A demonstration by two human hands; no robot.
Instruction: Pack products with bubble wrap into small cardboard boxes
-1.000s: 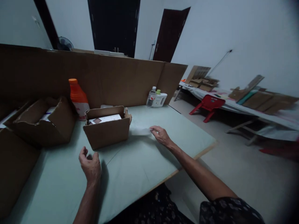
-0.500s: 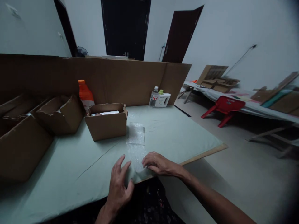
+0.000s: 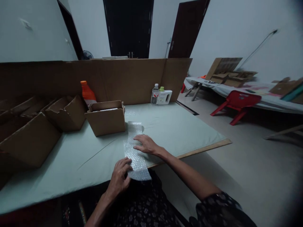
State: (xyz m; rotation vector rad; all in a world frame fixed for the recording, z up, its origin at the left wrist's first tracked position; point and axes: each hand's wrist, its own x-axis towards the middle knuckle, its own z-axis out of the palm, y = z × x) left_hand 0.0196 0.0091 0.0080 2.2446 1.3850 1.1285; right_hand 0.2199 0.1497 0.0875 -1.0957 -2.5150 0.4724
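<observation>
A long strip of clear bubble wrap (image 3: pixel 136 159) lies on the pale green table cover. Its near end hangs over the table's front edge towards my lap. My left hand (image 3: pixel 120 174) is at the strip's left edge, fingertips against the plastic and thumb apart from the fingers. Across the strip's middle from the right comes my right hand (image 3: pixel 147 145), fingers stretched out and thumb spread over the wrap. Beyond both hands, the strip's far part (image 3: pixel 134 127) lies flat beside a small open cardboard box (image 3: pixel 107 121).
Several open cardboard boxes (image 3: pixel 30 142) stand at the left. An orange bottle (image 3: pixel 87 92) is behind the small box. A clear plastic bottle (image 3: pixel 155 94) and a white jug (image 3: pixel 164 97) stand before the cardboard wall (image 3: pixel 134 80). A red chair (image 3: pixel 241 101) is on the right.
The bubble wrap's near end has come towards me, past the table edge. My right hand has moved forward and left over the strip; my left hand has come to its edge.
</observation>
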